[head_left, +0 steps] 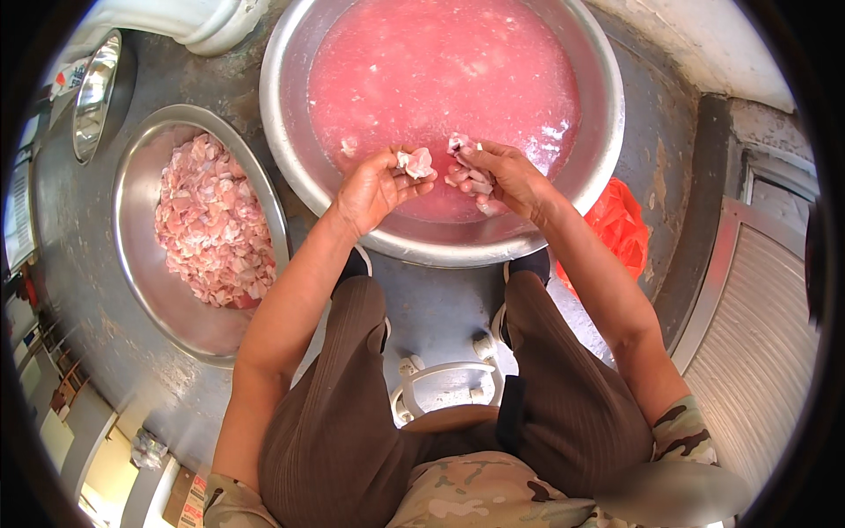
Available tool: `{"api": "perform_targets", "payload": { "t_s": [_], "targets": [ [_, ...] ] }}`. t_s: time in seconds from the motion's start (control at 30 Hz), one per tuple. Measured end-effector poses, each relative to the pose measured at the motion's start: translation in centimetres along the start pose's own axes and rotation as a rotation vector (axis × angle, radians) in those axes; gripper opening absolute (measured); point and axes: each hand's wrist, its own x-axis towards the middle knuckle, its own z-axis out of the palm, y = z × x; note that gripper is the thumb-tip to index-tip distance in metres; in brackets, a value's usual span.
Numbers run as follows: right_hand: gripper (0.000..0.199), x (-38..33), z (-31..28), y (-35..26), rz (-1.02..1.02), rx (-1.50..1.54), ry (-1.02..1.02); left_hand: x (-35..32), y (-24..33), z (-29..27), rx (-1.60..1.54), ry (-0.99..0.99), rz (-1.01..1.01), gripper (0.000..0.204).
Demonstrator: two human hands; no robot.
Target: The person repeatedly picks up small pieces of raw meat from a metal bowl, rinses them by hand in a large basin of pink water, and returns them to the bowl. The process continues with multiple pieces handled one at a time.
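Over the near rim of a large metal basin full of pinkish, cloudy water, both of my hands hold raw meat. A pale pink piece of meat is pinched in the fingers of my left hand. My right hand, close beside it, grips another piece of meat, partly hidden by the fingers. Small pale bits float in the water. To the left, a wide steel bowl holds a heap of cut raw meat pieces.
An empty-looking steel bowl leans at the far left. A red plastic bag lies against the basin's right side. Below my legs is a small white-framed stool. A ribbed panel stands at the right, near the wall.
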Motion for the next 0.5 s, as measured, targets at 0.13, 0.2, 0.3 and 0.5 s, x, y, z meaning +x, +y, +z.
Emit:
{"api": "perform_targets", "payload": {
  "t_s": [0.13, 0.2, 0.3, 0.5],
  "targets": [
    [0.037, 0.4, 1.8, 0.5, -0.139, -0.243, 0.014, 0.1, -0.3, 0.0, 0.113, 0.039, 0.014, 0.022],
    [0.044, 0.8, 2.4, 0.8, -0.19, -0.366, 0.018, 0.1, -0.4, 0.0, 0.127, 0.054, -0.007, 0.022],
    [0.04, 0.7, 2.6, 0.5, -0.096, -0.268, 0.007, -0.1, -0.2, 0.3, 0.131, 0.041, -0.04, 0.023],
    [0.027, 1.1, 1.3, 1.4, -0.076, -0.05, -0.085, 0.1, -0.4, -0.3, 0.152, 0.018, -0.054, 0.025]
  ]
}}
